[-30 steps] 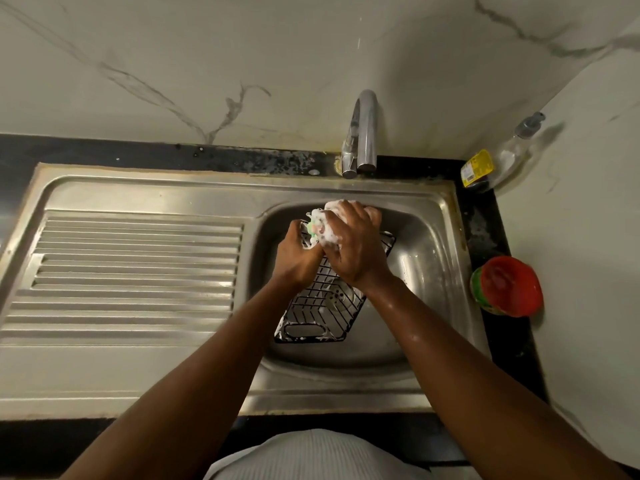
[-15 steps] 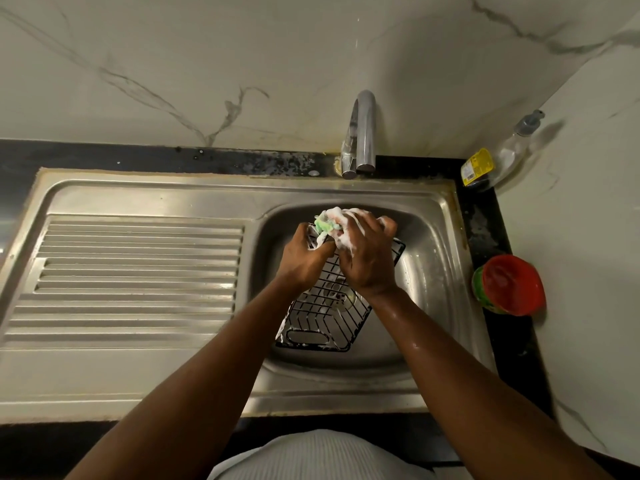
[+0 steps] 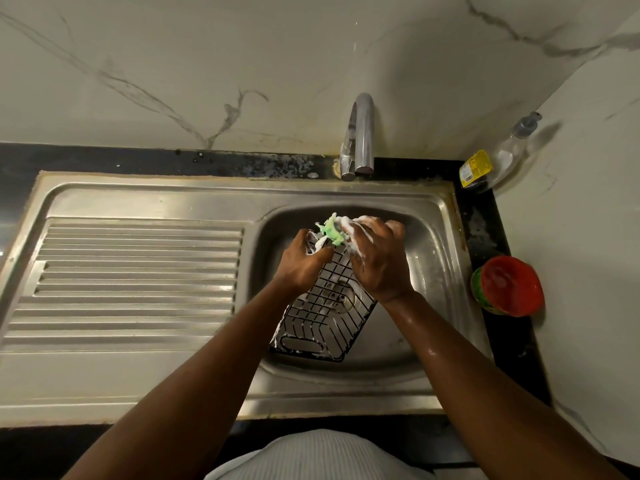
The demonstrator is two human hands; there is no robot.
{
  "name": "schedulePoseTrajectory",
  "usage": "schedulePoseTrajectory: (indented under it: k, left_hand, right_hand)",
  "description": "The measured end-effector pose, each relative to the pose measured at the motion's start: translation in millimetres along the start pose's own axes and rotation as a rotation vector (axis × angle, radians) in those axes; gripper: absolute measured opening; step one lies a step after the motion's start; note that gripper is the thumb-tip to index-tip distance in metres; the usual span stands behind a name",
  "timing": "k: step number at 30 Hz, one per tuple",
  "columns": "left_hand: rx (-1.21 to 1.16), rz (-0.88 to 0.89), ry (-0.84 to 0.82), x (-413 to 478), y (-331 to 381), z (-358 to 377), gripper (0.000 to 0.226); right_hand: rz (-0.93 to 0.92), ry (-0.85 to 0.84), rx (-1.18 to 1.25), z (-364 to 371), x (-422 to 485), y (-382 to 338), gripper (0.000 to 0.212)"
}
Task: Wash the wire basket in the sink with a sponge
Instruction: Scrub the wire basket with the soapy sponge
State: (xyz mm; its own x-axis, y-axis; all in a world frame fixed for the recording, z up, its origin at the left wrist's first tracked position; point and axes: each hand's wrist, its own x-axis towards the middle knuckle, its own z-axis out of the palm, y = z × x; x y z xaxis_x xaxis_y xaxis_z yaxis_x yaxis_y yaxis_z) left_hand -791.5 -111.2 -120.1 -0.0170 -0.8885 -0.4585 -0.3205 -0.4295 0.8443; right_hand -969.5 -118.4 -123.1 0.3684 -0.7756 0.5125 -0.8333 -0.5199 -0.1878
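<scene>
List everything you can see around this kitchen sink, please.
black wire basket: one, black, in the sink bowl
green foamy sponge: one, green with white foam, at the basket's far end
stainless steel sink: one, silver, bowl right, ribbed drainboard left
chrome tap: one, silver, behind the bowl
black counter: one, black, around the sink
clear pump bottle with yellow label: one, clear, back right corner
round tub with red lid: one, green and red, on the counter right of the sink
white marbled wall: two faces, white, behind and right
white ribbed garment: one, white, bottom edge
left hand: one, grips the basket
right hand: one, foamy, holds the sponge
</scene>
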Motion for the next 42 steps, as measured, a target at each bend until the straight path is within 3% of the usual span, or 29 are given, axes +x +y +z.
schedulePoseTrajectory:
  k: [6,12,19,24,28,32,35,40,42]
  left_hand:
    - [-0.041,-0.055,-0.023,-1.5,-2.1,-2.0,0.07]
    - [-0.076,-0.1,-0.013,1.4,-6.6,-5.7,0.081]
    - [-0.147,-0.113,0.061,1.4,-10.2,-21.9,0.086]
    - [-0.148,-0.101,0.016,0.1,-0.6,-14.0,0.054]
    - [-0.159,-0.086,0.051,2.8,1.9,-7.0,0.059]
    - [-0.188,-0.062,0.051,3.6,1.3,-12.2,0.044]
    - [-0.25,-0.079,0.101,5.6,-0.7,-21.8,0.06]
    - [-0.332,-0.124,0.132,-1.8,1.8,-18.1,0.042]
    - [-0.399,-0.149,0.156,-3.8,4.9,-13.4,0.046]
  right_hand:
    - [-0.083,-0.304,0.0,-7.1,22.4,-11.6,0.059]
    - [-0.102,-0.206,0.109,-2.0,25.5,0.0,0.05]
    - [0.192,-0.208,-0.004,6.6,-4.9,30.0,0.05]
    - [0.13,-0.151,0.072,13.2,4.5,11.2,0.039]
    - [0.087,-0.172,-0.021,22.7,25.1,-11.7,0.034]
    - [0.049,-0.205,-0.121,16.6,30.3,6.4,0.038]
    - [0.201,-0.204,-0.199,7.3,20.8,35.9,0.033]
    - [0.484,-0.251,0.0,14.8,23.9,16.2,0.044]
    - [0.619,-0.253,0.011,16.3,31.0,10.2,0.049]
